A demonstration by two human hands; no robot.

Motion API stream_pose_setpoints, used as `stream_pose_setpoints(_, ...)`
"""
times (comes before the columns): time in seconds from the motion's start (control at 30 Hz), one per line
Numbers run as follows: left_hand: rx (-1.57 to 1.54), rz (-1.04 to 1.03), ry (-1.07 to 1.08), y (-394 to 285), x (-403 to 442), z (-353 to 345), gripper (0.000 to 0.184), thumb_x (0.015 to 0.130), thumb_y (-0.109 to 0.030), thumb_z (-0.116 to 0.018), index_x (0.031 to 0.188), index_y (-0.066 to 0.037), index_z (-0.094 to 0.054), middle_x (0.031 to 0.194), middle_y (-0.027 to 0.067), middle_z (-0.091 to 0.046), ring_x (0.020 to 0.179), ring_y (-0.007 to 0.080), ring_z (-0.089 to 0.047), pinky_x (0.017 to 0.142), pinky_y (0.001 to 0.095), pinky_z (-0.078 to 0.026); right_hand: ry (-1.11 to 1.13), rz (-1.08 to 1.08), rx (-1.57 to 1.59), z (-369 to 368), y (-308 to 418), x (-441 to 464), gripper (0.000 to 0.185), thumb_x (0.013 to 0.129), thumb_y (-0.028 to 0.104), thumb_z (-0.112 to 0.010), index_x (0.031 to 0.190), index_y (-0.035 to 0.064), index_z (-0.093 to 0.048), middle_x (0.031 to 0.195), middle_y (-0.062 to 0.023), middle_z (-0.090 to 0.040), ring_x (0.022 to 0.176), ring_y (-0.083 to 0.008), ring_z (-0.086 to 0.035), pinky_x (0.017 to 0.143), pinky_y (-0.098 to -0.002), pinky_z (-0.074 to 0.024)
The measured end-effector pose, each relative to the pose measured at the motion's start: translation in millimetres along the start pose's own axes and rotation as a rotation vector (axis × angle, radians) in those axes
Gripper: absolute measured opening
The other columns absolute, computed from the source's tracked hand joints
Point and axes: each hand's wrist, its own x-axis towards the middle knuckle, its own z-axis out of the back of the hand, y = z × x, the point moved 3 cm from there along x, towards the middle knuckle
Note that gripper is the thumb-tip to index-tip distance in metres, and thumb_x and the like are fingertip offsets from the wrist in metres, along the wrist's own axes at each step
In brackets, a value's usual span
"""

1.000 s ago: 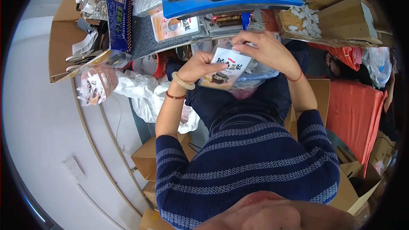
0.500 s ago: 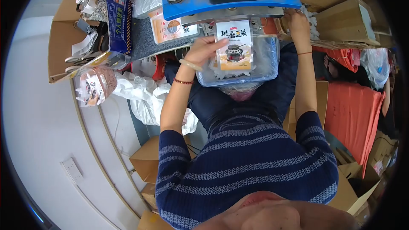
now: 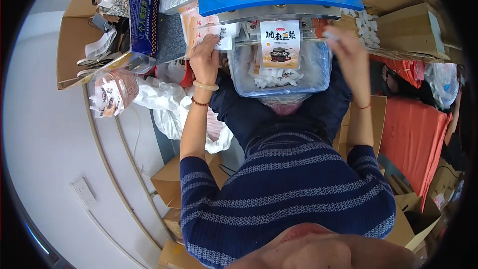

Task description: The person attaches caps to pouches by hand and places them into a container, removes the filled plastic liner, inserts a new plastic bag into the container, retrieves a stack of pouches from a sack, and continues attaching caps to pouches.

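Observation:
A printed pouch (image 3: 281, 45) lies upright at the front of the blue press (image 3: 279, 4), its lower part over a plastic-lined bin (image 3: 316, 72). Neither hand touches that pouch. My left hand (image 3: 205, 60) is on another printed pouch (image 3: 219, 37) at the pile on the left of the counter, fingers closed on its edge. To the right of the press, my right hand (image 3: 346, 50) is blurred by motion, with a small white piece (image 3: 329, 35) at its fingertips. More pouches and white pieces (image 3: 279, 78) lie inside the bin.
White pieces (image 3: 366, 25) fill an open cardboard box at the right. An open carton (image 3: 72, 45) with a jar and tools stands at the left, beside a blue box (image 3: 141, 15). A clear bag of pouches (image 3: 112, 94) hangs below. Red padding (image 3: 413, 139) is at the far right.
My left hand has let go of the pouch at the press and moved left to the pile. My right hand has come back from the box of white pieces. The view has shifted slightly.

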Motion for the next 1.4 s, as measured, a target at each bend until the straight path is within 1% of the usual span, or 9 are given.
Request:
stream_pose_setpoints(0.27,-0.052,-0.023,-0.048,10,3,-7,0.038,0.077,0.013,-0.057,0.109,-0.003,-0.07,0.113,0.0165,-0.069,0.107,0.0273,-0.067,0.093,0.0356,-0.05,0.237,0.002,0.12,-73,6,-28,0.023,0.086,0.012,-0.07,0.108,0.0052,-0.067,0.104,-0.011,-0.069,0.086,-0.0207,-0.068,0.073,-0.0299,-0.0519)
stream_pose_setpoints(0.47,-0.791,0.568,0.03,-43,-1,14,0.018,0.085,0.002,-0.07,0.103,0.002,-0.073,0.09,0.0011,-0.071,0.08,0.0052,-0.06,0.072,0.0196,-0.048,0.216,0.094,0.193,-79,41,-28,0.02,0.085,0.007,-0.071,0.104,0.0048,-0.069,0.105,-0.0106,-0.069,0.087,-0.0223,-0.066,0.073,-0.0308,-0.0513)
stream_pose_setpoints(0.63,-0.872,0.487,0.129,-89,12,20,0.018,0.086,0.0,-0.069,0.103,0.003,-0.072,0.093,0.0046,-0.072,0.083,0.0062,-0.061,0.074,0.0203,-0.049,0.021,0.371,0.183,-54,90,14,0.021,0.083,0.007,-0.071,0.103,0.0036,-0.068,0.099,-0.0099,-0.069,0.087,-0.0243,-0.064,0.076,-0.033,-0.0505)
stream_pose_setpoints(0.77,-0.826,0.469,0.431,-90,9,12,0.02,0.087,-0.013,-0.074,0.102,0.0,-0.074,0.085,0.001,-0.072,0.074,0.0039,-0.058,0.064,0.0197,-0.047,0.318,0.43,-0.156,-41,84,29,0.019,0.089,0.014,-0.064,0.105,0.0039,-0.066,0.097,-0.0119,-0.067,0.09,-0.0311,-0.061,0.078,-0.0382,-0.0498)
stream_pose_setpoints(0.93,-1.369,0.781,0.809,-93,-2,-32,0.02,0.089,-0.009,-0.07,0.104,0.006,-0.07,0.095,0.007,-0.072,0.082,0.0084,-0.064,0.072,0.0227,-0.051,0.542,-0.005,-0.031,-52,30,22,0.032,0.093,0.026,-0.061,0.114,0.0015,-0.063,0.103,-0.0178,-0.067,0.095,-0.0353,-0.064,0.08,-0.0408,-0.0502)
stream_pose_setpoints(1.03,-1.629,0.97,0.659,-90,13,-57,0.023,0.089,-0.005,-0.068,0.108,0.006,-0.066,0.104,0.0131,-0.07,0.089,0.0166,-0.069,0.082,0.0293,-0.055,0.059,0.268,-0.414,-29,17,24,0.03,0.094,0.025,-0.059,0.109,-0.0012,-0.063,0.097,-0.0177,-0.068,0.088,-0.0347,-0.065,0.076,-0.0404,-0.0514)
stream_pose_setpoints(1.17,-1.719,1.028,0.647,-80,42,-76,0.021,0.089,-0.004,-0.067,0.105,0.009,-0.065,0.102,0.0152,-0.07,0.09,0.0195,-0.069,0.085,0.0322,-0.055,-0.109,-0.001,-0.688,10,20,20,0.019,0.094,0.017,-0.056,0.103,0.0018,-0.063,0.092,-0.0176,-0.067,0.088,-0.0369,-0.063,0.073,-0.0456,-0.0499)
stream_pose_setpoints(1.3,-1.688,1.003,0.601,-80,36,-84,0.021,0.09,-0.005,-0.068,0.107,0.007,-0.066,0.102,0.0135,-0.07,0.091,0.018,-0.068,0.083,0.0307,-0.054,-0.004,-0.091,-0.75,6,-58,56,0.019,0.09,0.01,-0.054,0.106,0.0015,-0.061,0.093,-0.0207,-0.065,0.09,-0.0407,-0.062,0.074,-0.0486,-0.0495)
stream_pose_setpoints(1.4,-1.206,0.856,0.667,-65,30,-64,0.025,0.089,-0.014,-0.071,0.106,0.004,-0.069,0.101,0.0075,-0.07,0.088,0.0126,-0.066,0.077,0.0266,-0.053,-0.026,0.166,-0.72,-2,-105,78,0.024,0.085,0.004,-0.053,0.108,0.0003,-0.06,0.097,-0.0253,-0.064,0.093,-0.0449,-0.06,0.078,-0.0514,-0.0487)
